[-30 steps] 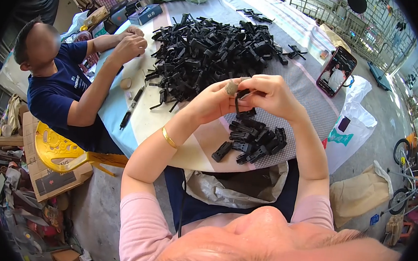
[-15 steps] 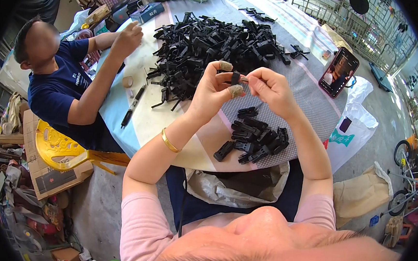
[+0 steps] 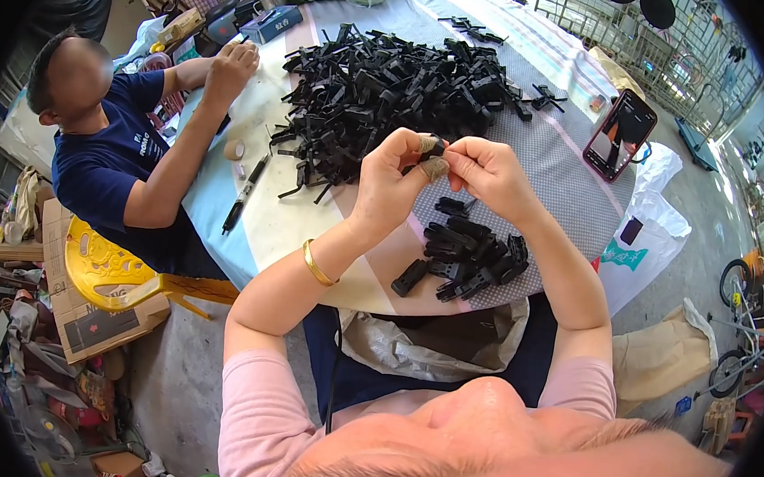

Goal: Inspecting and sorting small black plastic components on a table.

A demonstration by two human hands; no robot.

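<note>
Above the near part of the table my two hands meet. My left hand [image 3: 390,181], with tan tape on the thumb and a finger and a gold bangle on the wrist, pinches a small black plastic part [image 3: 440,147]. Thumb and fingers of my right hand [image 3: 493,174] press together against that part's side; whatever lies between them is hidden. Just beyond my hands spreads a big heap of black plastic parts [image 3: 384,88]. A smaller cluster of black clip-like pieces [image 3: 469,253] lies nearer to me, below my right hand.
The cloth-covered table [image 3: 309,264] carries a pen [image 3: 245,195], a tape roll [image 3: 233,149] and, at right, an upright phone [image 3: 619,135]. A co-worker [image 3: 131,146] sits at the left. A pale sack [image 3: 418,356] lies across my lap; a white bag [image 3: 648,231] hangs right.
My right hand has come closer to my left, and their fingertips now meet round the black part. The thin piece visible earlier at my right fingertips is hidden. My left wrist has shifted slightly right.
</note>
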